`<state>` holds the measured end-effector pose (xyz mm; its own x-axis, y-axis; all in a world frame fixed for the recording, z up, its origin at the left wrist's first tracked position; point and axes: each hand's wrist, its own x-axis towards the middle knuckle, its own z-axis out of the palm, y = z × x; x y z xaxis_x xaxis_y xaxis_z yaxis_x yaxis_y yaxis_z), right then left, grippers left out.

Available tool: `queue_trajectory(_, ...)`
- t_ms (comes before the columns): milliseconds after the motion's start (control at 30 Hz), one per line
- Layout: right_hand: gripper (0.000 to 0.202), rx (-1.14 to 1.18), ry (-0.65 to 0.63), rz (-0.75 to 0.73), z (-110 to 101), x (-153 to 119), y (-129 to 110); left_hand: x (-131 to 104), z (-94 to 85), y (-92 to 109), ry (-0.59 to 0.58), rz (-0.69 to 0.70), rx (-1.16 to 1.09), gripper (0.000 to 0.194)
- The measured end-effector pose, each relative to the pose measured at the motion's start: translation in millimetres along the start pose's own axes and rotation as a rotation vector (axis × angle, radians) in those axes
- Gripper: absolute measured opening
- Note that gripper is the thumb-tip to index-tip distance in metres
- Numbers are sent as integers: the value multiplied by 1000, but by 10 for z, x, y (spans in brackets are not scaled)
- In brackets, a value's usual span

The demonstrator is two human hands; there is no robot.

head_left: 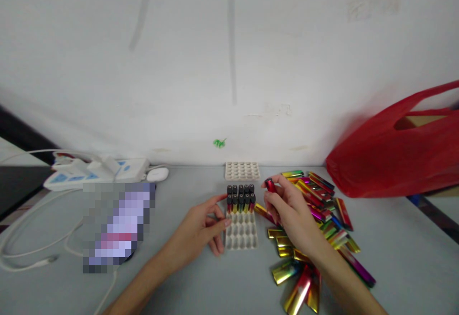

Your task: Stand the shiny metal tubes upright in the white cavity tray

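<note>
My right hand (287, 205) pinches a small red metallic tube with a dark end (270, 186), just right of the white moulded tray (241, 238). At the tray's far end stand two rows of upright shiny tubes with black tops (241, 198); the nearer rows of cups hold nothing. My left hand (206, 226) grips the tray's left edge, thumb on its rim, index fingertip beside the standing tubes. Under and around my right hand lies a loose pile of shiny coloured tubes (299, 273), partly hidden by my forearm.
A second white tray (242, 170) lies by the wall. To the left are a power strip (96, 174), a white earbud-like case (158, 174), white cables (21, 268) and a pixelated phone-like object (122, 224). A red bag (390, 157) stands at the right.
</note>
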<state>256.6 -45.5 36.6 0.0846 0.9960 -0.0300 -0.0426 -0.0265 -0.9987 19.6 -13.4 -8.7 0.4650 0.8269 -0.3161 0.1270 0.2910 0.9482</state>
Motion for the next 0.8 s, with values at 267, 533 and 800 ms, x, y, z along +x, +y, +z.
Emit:
queue_trajectory(267, 29, 25, -16, 22, -9, 19, 5, 15, -38, -25, -27, 3, 15, 90)
queue_trajectory(533, 66, 245, -114, 110, 11, 12, -35, -10, -34, 24, -27, -13, -4, 94)
queue_trajectory(800, 63, 309, -250, 260, 82, -48, 34, 13, -47, -18, -32, -15, 4, 93)
